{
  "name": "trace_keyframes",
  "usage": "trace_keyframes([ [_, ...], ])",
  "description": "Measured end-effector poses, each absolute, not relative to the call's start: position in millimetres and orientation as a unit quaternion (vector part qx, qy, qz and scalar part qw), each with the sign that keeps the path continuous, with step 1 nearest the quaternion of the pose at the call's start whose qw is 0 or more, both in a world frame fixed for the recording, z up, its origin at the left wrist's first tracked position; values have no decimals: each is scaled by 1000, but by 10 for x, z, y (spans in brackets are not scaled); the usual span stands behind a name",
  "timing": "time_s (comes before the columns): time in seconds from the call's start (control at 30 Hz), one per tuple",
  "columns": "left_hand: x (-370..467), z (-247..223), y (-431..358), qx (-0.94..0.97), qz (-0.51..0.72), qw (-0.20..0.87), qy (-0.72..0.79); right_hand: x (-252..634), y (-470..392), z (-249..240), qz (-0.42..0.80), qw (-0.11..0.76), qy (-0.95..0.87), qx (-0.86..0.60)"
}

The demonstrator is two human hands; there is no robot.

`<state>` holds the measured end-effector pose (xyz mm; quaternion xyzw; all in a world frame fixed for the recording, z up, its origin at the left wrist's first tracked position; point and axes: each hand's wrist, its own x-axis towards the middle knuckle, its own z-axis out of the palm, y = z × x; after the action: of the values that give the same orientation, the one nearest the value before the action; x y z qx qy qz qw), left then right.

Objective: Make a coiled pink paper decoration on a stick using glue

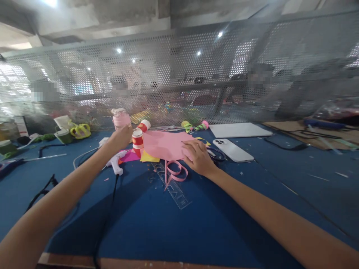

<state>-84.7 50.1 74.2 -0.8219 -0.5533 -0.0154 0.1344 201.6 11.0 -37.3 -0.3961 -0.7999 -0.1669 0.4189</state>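
My left hand (123, 136) is closed in front of a pink bottle (121, 117), beside a red and white paper cup (137, 140). Its fingertips face away, so what they hold, if anything, is hidden. A second paper cup (144, 125) lies tilted behind the first. My right hand (198, 157) grips the right side of a pink sheet of paper (162, 144), fingers bent over it. Below the sheet, a curled pink paper strip (177, 172) rests on a clear plastic stencil ruler (176, 196). A white glue gun (115, 163) lies under my left forearm.
A yellow paper piece (150, 157) and a magenta one (131, 155) lie left of the ruler. At right are a white phone (234, 150), a flat white panel (239, 130) and cardboard (291, 134). A perforated metal screen (174, 74) stands behind the blue table (218, 231).
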Motion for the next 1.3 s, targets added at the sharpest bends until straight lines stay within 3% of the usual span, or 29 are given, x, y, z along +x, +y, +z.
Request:
trace_keyframes([
  [0.03,-748,696,409,-828,-32,128,-546,1989,71,-355,-163,405,-814,-383],
  [0.1,-526,549,233,-829,-176,6,-532,1928,-16,-313,-142,388,-835,-364],
  [0.27,-113,82,-4,-782,-291,-170,-525,1751,-304,-166,-71,361,-880,-300],
  [0.4,-81,-162,29,-715,-374,-265,-528,1575,-486,-101,-138,275,-891,-335],
  [0.83,-114,-182,96,-538,-465,-542,-448,1272,-493,-245,-137,121,-869,-459],
  [1.07,-117,-158,80,-468,-560,-500,-466,1513,-509,-265,-117,132,-862,-476],
  [1.3,-121,-192,67,-475,-593,-500,-415,1584,-452,-241,-118,252,-846,-456],
])
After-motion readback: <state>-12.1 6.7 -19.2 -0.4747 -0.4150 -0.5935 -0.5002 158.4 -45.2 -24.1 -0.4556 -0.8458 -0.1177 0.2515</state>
